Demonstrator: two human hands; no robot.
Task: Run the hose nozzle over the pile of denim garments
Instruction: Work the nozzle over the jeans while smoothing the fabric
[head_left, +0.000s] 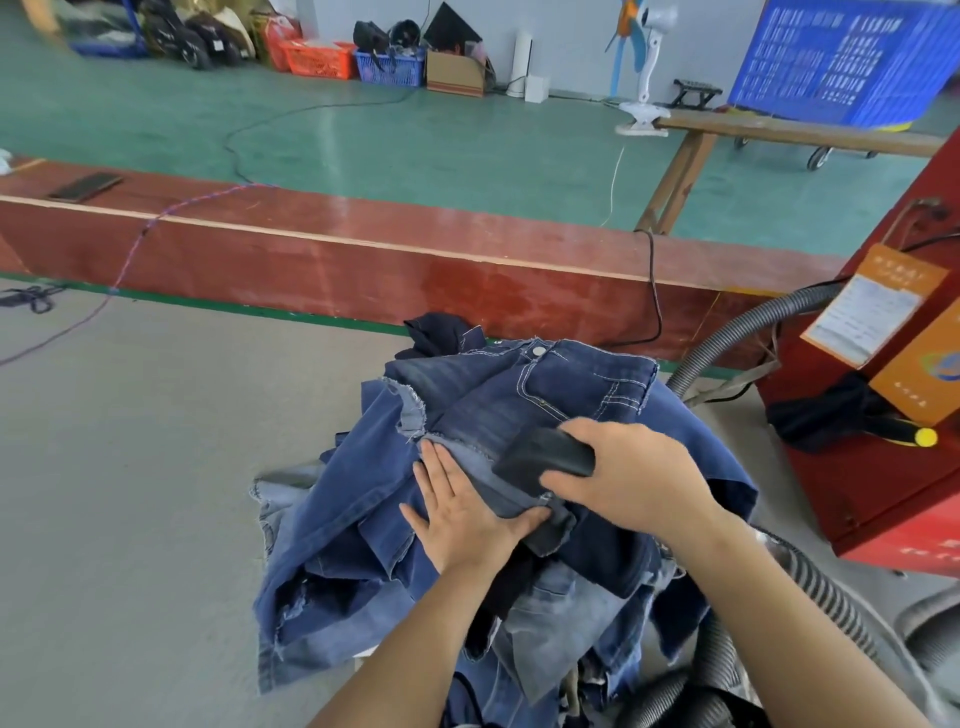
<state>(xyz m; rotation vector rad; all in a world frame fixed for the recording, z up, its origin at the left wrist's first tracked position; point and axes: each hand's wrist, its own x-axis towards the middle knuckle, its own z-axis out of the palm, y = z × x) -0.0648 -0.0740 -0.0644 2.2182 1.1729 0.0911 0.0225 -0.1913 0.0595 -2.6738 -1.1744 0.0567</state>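
Denim pile sits mid-counter before us. Our left hand lies flat, fingers straight, pressing a jean leg down. Just right, our right hand curls around the black nozzle, its mouth on the top jeans. Farther right, the hose runs to a red machine. We judge the pass underway, with most of the pile left.

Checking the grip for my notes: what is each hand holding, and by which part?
The right hand grips the black hose nozzle around its rear end. The left hand holds nothing; it presses flat on the denim pile.
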